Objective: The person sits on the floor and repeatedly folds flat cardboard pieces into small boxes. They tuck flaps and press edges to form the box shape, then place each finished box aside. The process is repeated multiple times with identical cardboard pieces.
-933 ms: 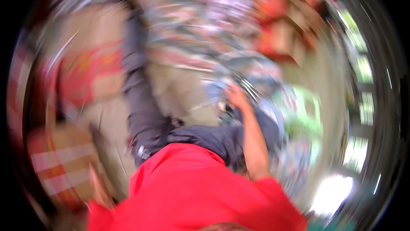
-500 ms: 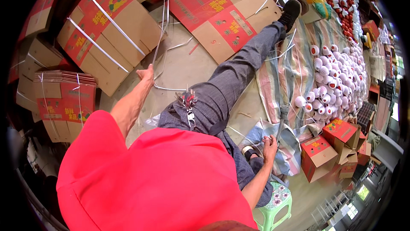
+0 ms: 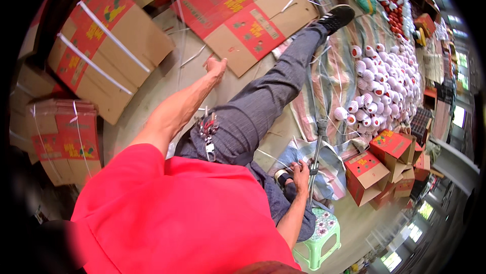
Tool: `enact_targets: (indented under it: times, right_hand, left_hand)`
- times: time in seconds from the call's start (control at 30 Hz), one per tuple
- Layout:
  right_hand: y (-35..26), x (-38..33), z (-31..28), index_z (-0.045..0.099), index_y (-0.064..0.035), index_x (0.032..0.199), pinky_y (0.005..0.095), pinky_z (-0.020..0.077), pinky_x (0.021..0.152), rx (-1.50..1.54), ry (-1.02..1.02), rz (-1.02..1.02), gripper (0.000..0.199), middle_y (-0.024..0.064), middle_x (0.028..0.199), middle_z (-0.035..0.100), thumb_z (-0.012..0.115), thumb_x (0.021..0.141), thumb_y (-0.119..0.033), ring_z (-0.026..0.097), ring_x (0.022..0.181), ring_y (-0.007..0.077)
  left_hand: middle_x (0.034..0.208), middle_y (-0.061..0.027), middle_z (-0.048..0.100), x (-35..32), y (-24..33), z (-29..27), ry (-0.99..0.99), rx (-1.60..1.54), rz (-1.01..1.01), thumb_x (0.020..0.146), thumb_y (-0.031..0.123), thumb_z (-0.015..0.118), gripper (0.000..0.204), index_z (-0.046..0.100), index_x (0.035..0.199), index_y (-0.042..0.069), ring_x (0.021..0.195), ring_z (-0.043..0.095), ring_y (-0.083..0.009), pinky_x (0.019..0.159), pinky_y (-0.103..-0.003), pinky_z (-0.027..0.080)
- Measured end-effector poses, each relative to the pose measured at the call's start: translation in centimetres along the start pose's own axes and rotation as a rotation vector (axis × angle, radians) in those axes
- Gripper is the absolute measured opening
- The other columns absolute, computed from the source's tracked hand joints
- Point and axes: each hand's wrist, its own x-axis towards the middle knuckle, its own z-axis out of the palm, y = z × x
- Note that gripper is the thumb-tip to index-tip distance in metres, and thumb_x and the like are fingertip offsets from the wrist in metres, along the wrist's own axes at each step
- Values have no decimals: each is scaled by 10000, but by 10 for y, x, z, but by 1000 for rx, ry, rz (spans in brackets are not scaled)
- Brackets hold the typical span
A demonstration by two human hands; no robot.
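The floor (image 3: pixel 119 137) spreads around me in a crowded packing room, with strapped bundles of cartons (image 3: pixel 109 51) along its left edge. A striped sheet (image 3: pixel 304 117) covers its right part, bearing a heap of round fruit in white foam nets (image 3: pixel 387 84) toward that sheet's right edge.

My left hand (image 3: pixel 215 68) is stretched out over the floor, just beside the bottom corner of a flattened carton stack (image 3: pixel 253 26). Its fingers are partly bent with some space between them; the palm is turned away, so I cannot tell if I have hold of anything. A loose white strap (image 3: pixel 194 56) lies on the floor near it.

My right hand (image 3: pixel 301 173) is curled, right beside a metal pole (image 3: pixel 315 161) near the striped sheet's lower edge; I cannot tell whether it grips the pole. Below it stands a green stool (image 3: pixel 316 251), and open red-and-brown cartons (image 3: pixel 372 172) sit on the floor further right.
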Motion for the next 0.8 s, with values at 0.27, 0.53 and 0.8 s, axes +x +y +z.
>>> enact_targets:
  times: [0.27, 0.53, 0.8]
  right_hand:
    - [43, -14, 8, 547, 78, 1420, 305, 562, 871, -64, 20, 71, 463, 128, 1126, 757, 594, 1036, -177, 719, 951, 173]
    - [31, -23, 13, 548, 73, 1409, 305, 550, 923, -102, 15, 81, 463, 116, 1135, 757, 606, 1012, -158, 722, 999, 173]
    - [24, -3, 2, 531, 76, 1415, 322, 566, 933, -57, 59, -52, 418, 155, 1192, 750, 581, 1050, -120, 730, 1046, 212]
  left_hand:
    - [1181, -179, 723, 67, -14, 65, -15, -346, -247, 840, 362, 875, 645, 652, 1263, -71, 1054, 698, -282, 921, -433, 571]
    - [1264, -88, 710, -14, 131, -29, -706, -998, -105, 1047, 322, 659, 419, 641, 1343, 25, 1115, 689, -213, 963, -425, 598]
    - [1184, -54, 672, -182, 289, -141, -630, -900, 409, 1111, 218, 519, 296, 614, 1300, 11, 1094, 669, -168, 918, -347, 593]
